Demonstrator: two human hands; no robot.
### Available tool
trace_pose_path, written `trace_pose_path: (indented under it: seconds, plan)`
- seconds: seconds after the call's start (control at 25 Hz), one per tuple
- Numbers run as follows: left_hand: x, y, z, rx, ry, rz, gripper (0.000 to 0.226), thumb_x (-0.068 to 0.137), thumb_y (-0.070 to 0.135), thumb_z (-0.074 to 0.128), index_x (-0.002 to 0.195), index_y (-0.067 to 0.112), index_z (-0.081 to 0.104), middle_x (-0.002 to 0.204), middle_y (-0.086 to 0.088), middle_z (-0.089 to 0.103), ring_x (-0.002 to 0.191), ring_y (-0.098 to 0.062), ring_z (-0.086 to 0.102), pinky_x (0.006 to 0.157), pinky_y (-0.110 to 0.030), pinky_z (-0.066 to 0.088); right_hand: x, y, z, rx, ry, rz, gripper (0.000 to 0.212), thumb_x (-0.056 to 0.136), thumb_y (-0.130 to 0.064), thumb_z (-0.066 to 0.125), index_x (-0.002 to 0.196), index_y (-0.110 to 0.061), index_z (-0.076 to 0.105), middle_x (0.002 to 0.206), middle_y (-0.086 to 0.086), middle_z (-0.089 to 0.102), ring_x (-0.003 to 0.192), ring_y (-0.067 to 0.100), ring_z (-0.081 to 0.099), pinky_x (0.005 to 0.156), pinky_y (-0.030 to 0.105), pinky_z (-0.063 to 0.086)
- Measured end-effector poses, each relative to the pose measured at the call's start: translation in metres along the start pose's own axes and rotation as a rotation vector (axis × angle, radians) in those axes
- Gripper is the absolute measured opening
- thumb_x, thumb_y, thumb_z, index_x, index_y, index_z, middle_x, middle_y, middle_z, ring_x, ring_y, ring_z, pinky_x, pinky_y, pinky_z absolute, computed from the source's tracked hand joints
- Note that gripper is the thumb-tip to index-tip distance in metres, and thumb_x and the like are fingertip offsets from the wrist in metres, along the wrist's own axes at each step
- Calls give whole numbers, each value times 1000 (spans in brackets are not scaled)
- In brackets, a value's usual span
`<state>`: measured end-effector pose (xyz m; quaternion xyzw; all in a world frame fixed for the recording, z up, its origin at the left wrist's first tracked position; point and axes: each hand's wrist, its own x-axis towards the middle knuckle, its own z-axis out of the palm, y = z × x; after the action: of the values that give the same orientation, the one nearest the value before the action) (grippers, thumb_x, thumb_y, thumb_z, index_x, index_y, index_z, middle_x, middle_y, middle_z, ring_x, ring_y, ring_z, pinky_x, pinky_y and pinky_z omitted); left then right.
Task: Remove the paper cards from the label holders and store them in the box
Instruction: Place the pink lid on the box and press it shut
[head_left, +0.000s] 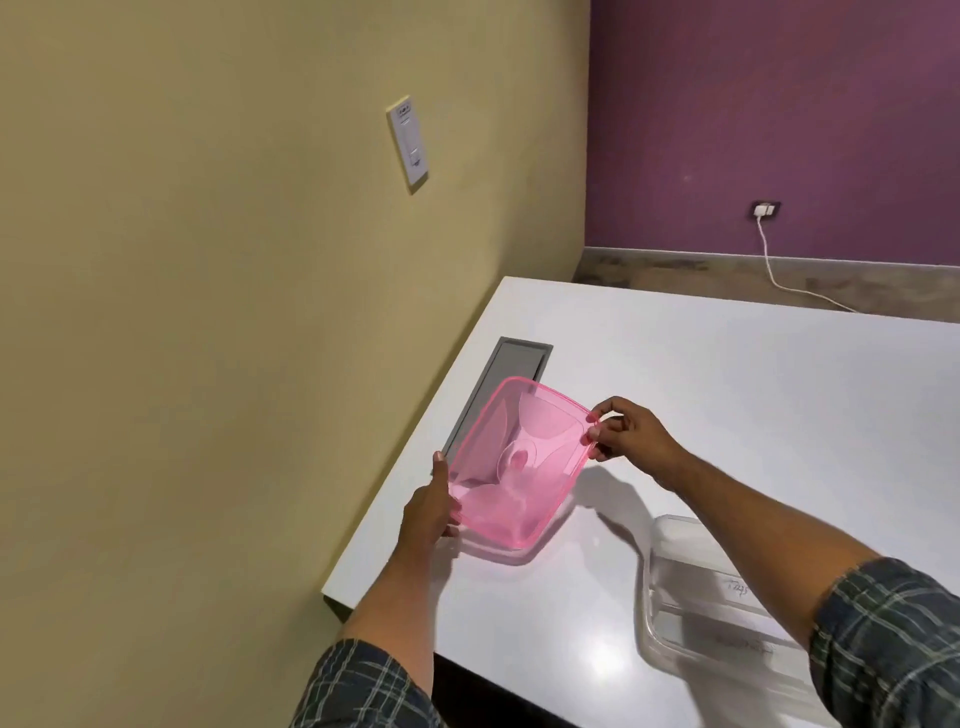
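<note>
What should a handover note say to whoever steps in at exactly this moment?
Left hand: grips the near-left edge of the pink lid.
Right hand: pinches the lid's far-right corner. The lid is held tilted above the white table.
Clear box: sits open on the table at right, under the right forearm; paper with handwriting shows inside or behind its wall, I cannot tell which.
Label holders: none can be told apart in this view.
Done: lid is off the box.
Left: set the lid aside, pull the cards, store them in the box.
</note>
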<state>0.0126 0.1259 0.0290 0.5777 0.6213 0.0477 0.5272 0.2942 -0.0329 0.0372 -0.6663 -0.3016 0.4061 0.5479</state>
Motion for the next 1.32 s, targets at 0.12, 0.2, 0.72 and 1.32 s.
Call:
trace_pose_path:
  seconds: [0.12, 0.2, 0.72, 1.32]
  plan:
    - [-9, 19, 26, -155, -259, -136, 99, 77, 91, 28, 94, 6, 75, 92, -19, 76, 85, -36, 75, 59, -36, 56, -30, 3, -46, 50, 44, -40, 12, 96, 1, 63, 106, 4, 58, 97, 33, 70, 75, 34, 68, 76, 44, 59]
    - [-11, 34, 44, -88, -380, -176, 79, 85, 70, 36, 108, 5, 74, 98, -17, 76, 87, -35, 74, 62, -32, 55, -48, 8, -72, 72, 80, -52, 11, 96, 1, 64, 106, 2, 58, 99, 33, 71, 77, 36, 68, 79, 46, 58]
    - [-63, 94, 173, 773, -611, 234, 93, 84, 43, 77, 155, 15, 25, 100, -9, 67, 64, -19, 65, 57, -27, 51, -150, 44, -193, -163, 262, 17, 17, 80, 18, 68, 87, 3, 70, 96, 18, 77, 85, 20, 74, 78, 36, 58]
    - [-98, 46, 223, 840, -692, 324, 115, 60, 42, 89, 148, 37, 16, 97, -9, 75, 62, -29, 75, 57, -31, 52, -191, 76, -220, -464, 143, 158, 31, 74, -1, 49, 86, -19, 71, 86, 1, 72, 78, 14, 60, 70, 26, 44]
